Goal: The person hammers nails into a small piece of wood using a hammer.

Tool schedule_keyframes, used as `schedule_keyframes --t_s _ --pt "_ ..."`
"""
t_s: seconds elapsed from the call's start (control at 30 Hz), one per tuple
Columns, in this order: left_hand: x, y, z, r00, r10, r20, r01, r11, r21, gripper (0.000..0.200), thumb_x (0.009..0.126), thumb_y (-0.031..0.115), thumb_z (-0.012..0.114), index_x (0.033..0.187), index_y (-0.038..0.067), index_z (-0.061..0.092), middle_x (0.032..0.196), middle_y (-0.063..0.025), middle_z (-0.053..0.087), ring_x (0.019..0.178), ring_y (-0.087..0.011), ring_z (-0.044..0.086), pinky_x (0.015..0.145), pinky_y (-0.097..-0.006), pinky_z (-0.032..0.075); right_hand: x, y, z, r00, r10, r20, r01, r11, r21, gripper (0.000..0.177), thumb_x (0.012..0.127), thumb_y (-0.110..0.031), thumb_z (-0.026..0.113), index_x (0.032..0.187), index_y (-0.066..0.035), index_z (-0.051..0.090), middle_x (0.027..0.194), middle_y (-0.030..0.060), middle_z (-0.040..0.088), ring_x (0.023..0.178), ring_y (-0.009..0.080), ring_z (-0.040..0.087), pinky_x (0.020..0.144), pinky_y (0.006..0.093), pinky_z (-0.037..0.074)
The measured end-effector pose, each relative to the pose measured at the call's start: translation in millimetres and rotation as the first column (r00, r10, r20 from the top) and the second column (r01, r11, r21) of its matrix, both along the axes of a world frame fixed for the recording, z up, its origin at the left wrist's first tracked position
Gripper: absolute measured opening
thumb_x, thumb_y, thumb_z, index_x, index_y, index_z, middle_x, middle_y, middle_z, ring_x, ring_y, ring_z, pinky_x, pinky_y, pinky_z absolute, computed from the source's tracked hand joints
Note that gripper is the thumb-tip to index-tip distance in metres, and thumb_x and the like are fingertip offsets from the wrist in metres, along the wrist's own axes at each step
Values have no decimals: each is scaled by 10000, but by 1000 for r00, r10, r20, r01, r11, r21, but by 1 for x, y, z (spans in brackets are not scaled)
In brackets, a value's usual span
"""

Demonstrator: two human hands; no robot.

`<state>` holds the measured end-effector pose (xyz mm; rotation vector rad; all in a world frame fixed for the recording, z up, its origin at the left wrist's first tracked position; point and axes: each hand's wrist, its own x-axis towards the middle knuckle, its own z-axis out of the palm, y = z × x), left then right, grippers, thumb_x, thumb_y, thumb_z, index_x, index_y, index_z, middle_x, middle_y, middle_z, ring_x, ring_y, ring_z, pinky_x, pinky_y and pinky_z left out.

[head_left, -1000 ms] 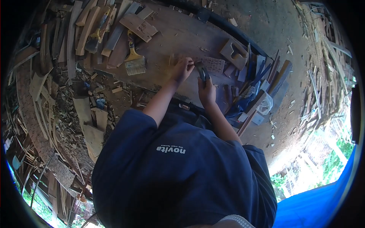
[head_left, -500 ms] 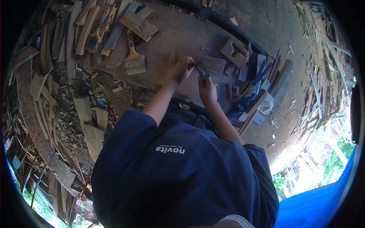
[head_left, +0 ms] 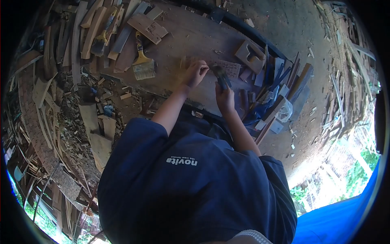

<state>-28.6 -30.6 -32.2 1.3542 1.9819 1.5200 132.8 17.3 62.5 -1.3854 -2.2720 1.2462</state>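
Dark tool [head_left: 221, 75] in right hand [head_left: 224, 98] has shifted from left hand [head_left: 195, 73].

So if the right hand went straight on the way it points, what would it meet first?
Probably the gridded wooden piece just beyond the dark tool the right hand holds; the left hand lies close beside that line; depth unclear.

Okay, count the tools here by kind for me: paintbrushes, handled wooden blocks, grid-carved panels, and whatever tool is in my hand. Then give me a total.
Brushes: 2
Handled block: 1
Grid panel: 1
Tool in right hand: 1
Total: 5
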Motion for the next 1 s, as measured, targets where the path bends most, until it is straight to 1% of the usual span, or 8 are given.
schedule_keyframes --t_s 0.07,0.3,0.47,0.67,0.73,0.77,0.83,1.0 --pt "3 -2 -1 1000 -22 18 22 1000 -18 327 785 6 707 1035 70 507 936 -103 629 833 -274 632 715 -359 512 2 2 -8 972 97 213 -114 991 72 303 913 -322 553 1017 -45 490 739 261 630 699 469 609 595 544 475" --pt "-2 0 1 998 -63 -8 63 998 8 271 803 21 694 1024 71 545 916 -78 643 855 -265 617 727 -340 504 23 1 14 958 147 248 -157 987 22 305 910 -330 558 989 -42 492 746 273 628 720 487 598 621 552 472" --pt "-10 3 6 975 -137 -176 137 991 -14 194 803 68 700 969 83 602 922 -76 655 876 -269 603 766 -365 492 74 -18 9 981 -42 189 48 998 -29 310 924 -325 549 991 -24 527 742 293 613 736 498 588 623 562 455" --pt "-9 16 28 977 -164 -133 156 985 -73 78 846 154 660 865 83 634 870 -77 662 830 -269 601 733 -376 480 164 -34 -83 961 -159 227 147 987 67 387 962 -341 461 1128 -2 545 822 304 621 783 491 595 658 552 446" --pt "-5 25 33 998 -44 35 55 896 -441 179 885 241 598 816 77 615 808 -112 637 800 -320 603 718 -427 467 167 -32 -92 953 -168 252 159 986 53 401 961 -345 449 1160 -7 533 847 305 622 788 491 594 664 557 447" --pt "-2 32 35 998 -61 25 66 895 -440 179 885 241 598 816 77 615 808 -112 637 800 -320 603 718 -427 467 168 -31 -97 946 -159 283 154 987 38 417 961 -349 437 1192 -12 521 872 306 622 793 491 594 671 562 448" --pt "8 52 45 997 63 -54 -81 889 -451 244 905 291 555 819 71 614 798 -128 629 765 -329 604 673 -450 459 172 -30 -100 949 -137 284 142 990 5 405 954 -342 447 1184 -18 526 883 300 624 794 488 596 668 559 457" --pt "24 102 59 935 -54 -349 -128 870 -476 200 873 265 585 808 78 613 875 -109 608 809 -304 596 694 -443 475 173 -38 -105 983 -129 133 111 985 135 356 933 -328 478 1107 -30 566 855 276 633 774 469 606 647 543 481"
